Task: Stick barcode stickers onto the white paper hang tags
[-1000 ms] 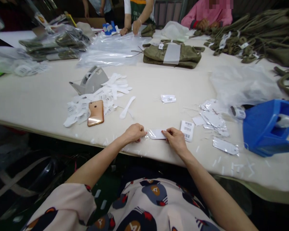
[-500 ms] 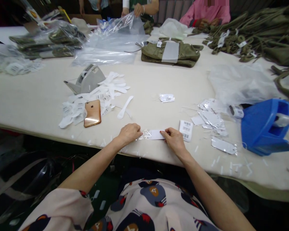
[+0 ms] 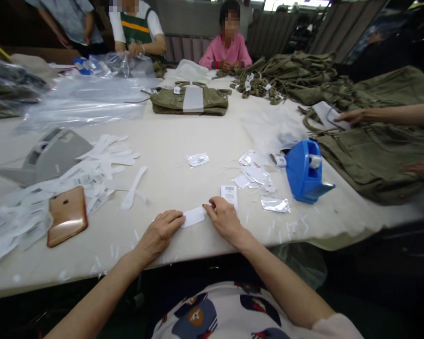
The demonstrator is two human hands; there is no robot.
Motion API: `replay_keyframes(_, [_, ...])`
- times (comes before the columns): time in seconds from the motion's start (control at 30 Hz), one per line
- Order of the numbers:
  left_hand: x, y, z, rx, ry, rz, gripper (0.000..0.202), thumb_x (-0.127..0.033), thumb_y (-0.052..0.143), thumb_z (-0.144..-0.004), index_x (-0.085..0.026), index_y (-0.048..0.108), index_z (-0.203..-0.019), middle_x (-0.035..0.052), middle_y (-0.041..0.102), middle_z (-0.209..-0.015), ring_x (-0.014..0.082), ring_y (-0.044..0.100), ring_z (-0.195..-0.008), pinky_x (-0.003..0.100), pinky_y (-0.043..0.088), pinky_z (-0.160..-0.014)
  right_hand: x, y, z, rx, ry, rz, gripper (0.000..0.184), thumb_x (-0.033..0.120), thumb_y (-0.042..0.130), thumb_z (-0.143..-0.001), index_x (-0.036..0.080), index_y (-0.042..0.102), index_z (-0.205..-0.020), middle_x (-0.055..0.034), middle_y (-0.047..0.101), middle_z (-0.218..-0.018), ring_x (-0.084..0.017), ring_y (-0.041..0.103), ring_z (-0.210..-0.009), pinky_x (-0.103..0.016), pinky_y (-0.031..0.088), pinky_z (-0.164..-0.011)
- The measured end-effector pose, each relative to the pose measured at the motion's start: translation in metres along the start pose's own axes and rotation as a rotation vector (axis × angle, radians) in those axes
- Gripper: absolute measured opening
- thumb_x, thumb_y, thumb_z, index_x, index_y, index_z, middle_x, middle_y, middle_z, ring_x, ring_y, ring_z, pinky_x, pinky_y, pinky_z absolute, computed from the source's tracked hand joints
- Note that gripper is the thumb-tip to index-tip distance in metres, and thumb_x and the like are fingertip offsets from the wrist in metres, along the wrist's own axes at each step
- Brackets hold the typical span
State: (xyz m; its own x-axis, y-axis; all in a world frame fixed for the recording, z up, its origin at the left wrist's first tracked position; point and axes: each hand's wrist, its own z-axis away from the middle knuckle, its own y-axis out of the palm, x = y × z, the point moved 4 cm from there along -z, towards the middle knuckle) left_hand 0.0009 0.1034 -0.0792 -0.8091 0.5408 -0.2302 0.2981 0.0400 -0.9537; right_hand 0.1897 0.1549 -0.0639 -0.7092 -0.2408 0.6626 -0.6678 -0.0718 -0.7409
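Note:
A small white card tag point(image 3: 193, 217) lies between my hands at the table's front edge. My left hand point(image 3: 162, 230) closes its fingers on the tag's left end. My right hand point(image 3: 224, 219) pinches the right end between thumb and finger. Just behind my right hand sits a white barcode label stack point(image 3: 229, 190), partly covered by it. To the right lies a shiny, plastic-covered tag point(image 3: 275, 204). A loose pile of white tags point(image 3: 256, 174) spreads behind that, and a small bundle of plastic-wrapped white pieces point(image 3: 198, 160) rests farther back.
A blue tape dispenser point(image 3: 300, 172) stands right, a grey one point(image 3: 53, 155) left. A phone point(image 3: 68, 214) lies by white paper strips point(image 3: 88, 174). Folded olive bags point(image 3: 169, 101) and clear plastic bags point(image 3: 85, 101) are behind. Another person's hand point(image 3: 353, 116) holds white paper at right.
My view has swung to the right, bringing another person's hands into sight. My left fingers, earlier at clear plastic beside the tag, are now on the tag's left end.

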Motion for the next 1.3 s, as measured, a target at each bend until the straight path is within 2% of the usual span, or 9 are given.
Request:
replay_keyframes(0.23, [0.003, -0.003, -0.003, -0.028, -0.084, 0.1, 0.041, -0.006, 0.031, -0.078, -0.023, 0.062, -0.098, 0.004, 0.063, -0.103, 0.0169, 0.055, -0.099, 0.031, 0.046, -0.087, -0.092, -0.11, 0.022, -0.42, 0.02, 0.24, 0.019, 0.029, 0.048, -0.082, 0.016, 0.06, -0.088, -0.009, 0.062, -0.09, -0.02, 0.055, -0.084, -0.032, 0.041, -0.079])
replay_keyframes(0.37, [0.004, -0.002, -0.006, -0.04, -0.104, 0.112, 0.036, -0.01, 0.034, -0.079, -0.022, 0.063, -0.096, 0.0044, 0.064, -0.1, 0.0173, 0.056, -0.096, 0.032, 0.047, -0.087, -0.131, -0.136, 0.037, -0.49, 0.111, 0.462, 0.024, 0.033, 0.051, -0.079, 0.016, 0.062, -0.093, -0.0107, 0.06, -0.105, -0.026, 0.05, -0.099, -0.039, 0.037, -0.086])
replay_keyframes(0.53, [-0.001, -0.009, -0.01, -0.044, -0.114, 0.128, 0.029, -0.015, 0.037, -0.081, -0.021, 0.064, -0.092, 0.0051, 0.064, -0.097, 0.0166, 0.057, -0.093, 0.031, 0.047, -0.085, -0.158, -0.125, 0.035, -0.399, 0.14, 0.497, 0.03, 0.032, 0.046, -0.08, 0.014, 0.061, -0.098, -0.012, 0.061, -0.096, -0.024, 0.051, -0.089, -0.036, 0.038, -0.082])
replay_keyframes(0.63, [-0.005, -0.008, -0.01, -0.038, -0.115, 0.125, 0.022, -0.024, 0.043, -0.083, -0.019, 0.062, -0.094, 0.007, 0.062, -0.099, 0.0176, 0.056, -0.095, 0.033, 0.046, -0.086, -0.161, -0.123, 0.032, -0.435, 0.147, 0.503, 0.027, 0.028, 0.043, -0.081, 0.013, 0.062, -0.094, -0.0127, 0.061, -0.092, -0.024, 0.051, -0.087, -0.036, 0.038, -0.081])
replay_keyframes(0.8, [-0.007, -0.003, -0.006, -0.056, -0.13, 0.132, 0.021, -0.024, 0.045, -0.083, -0.017, 0.059, -0.097, 0.0091, 0.059, -0.103, 0.0195, 0.052, -0.1, 0.037, 0.043, -0.089, -0.116, -0.117, 0.026, -0.531, 0.105, 0.53, 0.028, 0.03, 0.04, -0.085, 0.017, 0.06, -0.098, -0.0123, 0.06, -0.103, -0.028, 0.049, -0.099, -0.042, 0.032, -0.085])
replay_keyframes(0.9, [-0.012, -0.009, -0.005, -0.059, -0.165, 0.155, 0.019, -0.021, 0.045, -0.082, -0.018, 0.059, -0.094, 0.0086, 0.059, -0.1, 0.0194, 0.052, -0.097, 0.037, 0.043, -0.086, -0.083, -0.089, 0.013, -0.336, 0.087, 0.228, 0.037, 0.044, 0.039, -0.085, 0.016, 0.055, -0.103, -0.0092, 0.062, -0.09, -0.022, 0.057, -0.08, -0.036, 0.04, -0.076])
replay_keyframes(1.0, [-0.019, -0.016, -0.003, -0.042, -0.208, 0.187, 0.015, -0.02, 0.048, -0.079, -0.019, 0.059, -0.09, 0.0078, 0.06, -0.097, 0.0196, 0.052, -0.093, 0.036, 0.043, -0.084, -0.071, -0.057, -0.001, -0.15, 0.276, 0.131, 0.06, 0.059, 0.044, -0.074, 0.018, 0.044, -0.118, -0.006, 0.062, -0.084, -0.026, 0.061, -0.075, -0.038, 0.044, -0.069])
replay_keyframes(1.17, [-0.006, 0.004, 0.001, -0.033, -0.215, 0.168, 0.014, -0.027, 0.057, -0.073, -0.021, 0.058, -0.086, 0.0075, 0.061, -0.096, 0.0218, 0.052, -0.092, 0.037, 0.041, -0.079, -0.099, -0.025, -0.027, -0.022, 0.419, -0.022, 0.064, 0.064, 0.046, -0.066, 0.025, 0.04, -0.116, -0.0031, 0.065, -0.079, -0.029, 0.063, -0.073, -0.043, 0.046, -0.07])
replay_keyframes(1.3, [0.018, 0.04, 0.002, 0.001, -0.224, 0.126, 0.021, -0.036, 0.065, -0.066, -0.022, 0.059, -0.079, 0.0082, 0.063, -0.092, 0.0229, 0.055, -0.087, 0.037, 0.041, -0.074, -0.128, -0.021, -0.041, 0.0, 0.429, -0.225, 0.051, 0.061, 0.057, -0.052, 0.027, 0.051, -0.089, -0.0051, 0.066, -0.069, -0.03, 0.064, -0.072, -0.043, 0.048, -0.071])
